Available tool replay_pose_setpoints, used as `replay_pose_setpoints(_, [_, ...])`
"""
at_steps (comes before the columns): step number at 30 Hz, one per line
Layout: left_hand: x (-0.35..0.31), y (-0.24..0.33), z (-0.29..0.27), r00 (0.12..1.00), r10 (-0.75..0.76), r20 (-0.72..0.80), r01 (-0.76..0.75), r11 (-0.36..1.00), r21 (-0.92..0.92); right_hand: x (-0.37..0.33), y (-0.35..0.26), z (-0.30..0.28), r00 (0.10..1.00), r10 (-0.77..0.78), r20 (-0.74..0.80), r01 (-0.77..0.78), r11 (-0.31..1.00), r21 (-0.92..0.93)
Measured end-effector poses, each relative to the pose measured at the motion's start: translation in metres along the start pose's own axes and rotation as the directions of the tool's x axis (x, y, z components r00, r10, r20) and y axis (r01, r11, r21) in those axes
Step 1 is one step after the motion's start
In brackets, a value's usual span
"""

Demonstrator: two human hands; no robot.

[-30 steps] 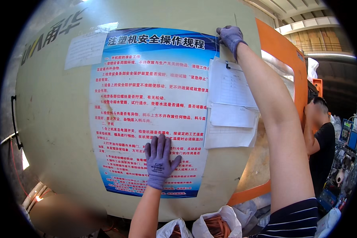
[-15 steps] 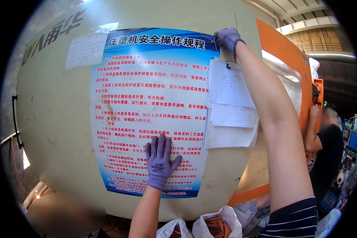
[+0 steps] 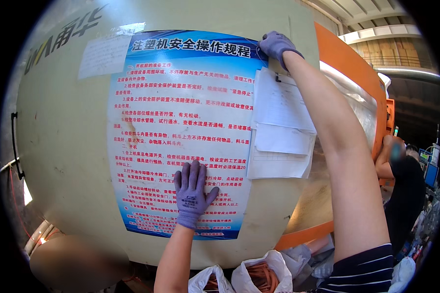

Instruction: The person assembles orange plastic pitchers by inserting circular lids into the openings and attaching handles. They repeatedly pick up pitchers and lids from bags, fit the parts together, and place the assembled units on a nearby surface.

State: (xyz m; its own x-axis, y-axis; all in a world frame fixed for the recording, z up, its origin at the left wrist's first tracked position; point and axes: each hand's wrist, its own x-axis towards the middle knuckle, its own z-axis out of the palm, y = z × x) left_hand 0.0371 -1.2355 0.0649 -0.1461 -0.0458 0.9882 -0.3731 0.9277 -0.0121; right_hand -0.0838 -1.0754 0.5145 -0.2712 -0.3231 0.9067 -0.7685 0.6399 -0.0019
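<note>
A large blue-and-white poster (image 3: pixel 181 102) with red lines of print lies against a pale green machine panel (image 3: pixel 63 156). My left hand (image 3: pixel 194 193), in a purple-grey glove, rests flat on its lower part with fingers spread. My right hand (image 3: pixel 278 45), gloved alike, is at the poster's upper right corner. Its fingers are curled closed against that edge; what they grip, if anything, is hidden. Just below hang several white paper sheets (image 3: pixel 283 105) under a black clip (image 3: pixel 278 77), overlapping the poster's right edge.
Another white sheet (image 3: pixel 102 57) is taped up left of the poster. A black handle (image 3: pixel 16 146) sits on the panel's left side. Below stand white sacks (image 3: pixel 239 281) with reddish-brown strips inside. Beyond the orange frame (image 3: pixel 349 68), a person in black (image 3: pixel 406 190) stands at right.
My right hand has shifted slightly left along the poster's corner. My left hand stays flat in place. The view has shifted a little, and the person at right has leaned.
</note>
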Motion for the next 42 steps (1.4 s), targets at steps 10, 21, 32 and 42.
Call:
replay_pose_setpoints(10, [0.0, 0.002, 0.002, 1.0, 0.004, -0.011, -0.004, 1.0, 0.01, -0.015, 0.04, 0.008, 0.967, -0.117, -0.224, 0.185, 0.931, 0.313])
replay_pose_setpoints(21, [0.001, 0.003, 0.002, 0.999, 0.019, -0.044, -0.018, 0.999, 0.039, -0.022, 0.035, 0.035, 0.962, -0.072, -0.264, 0.163, 0.926, 0.34])
replay_pose_setpoints(32, [-0.001, 0.0, 0.001, 0.999, 0.027, -0.035, -0.024, 0.997, 0.067, -0.021, 0.032, 0.04, 0.98, -0.082, -0.179, 0.167, 0.828, 0.535])
replay_pose_setpoints(42, [0.001, 0.004, 0.007, 0.997, 0.031, -0.064, -0.027, 0.997, 0.069, -0.119, 0.047, 0.019, 0.881, -0.107, -0.46, 0.44, 0.538, 0.719])
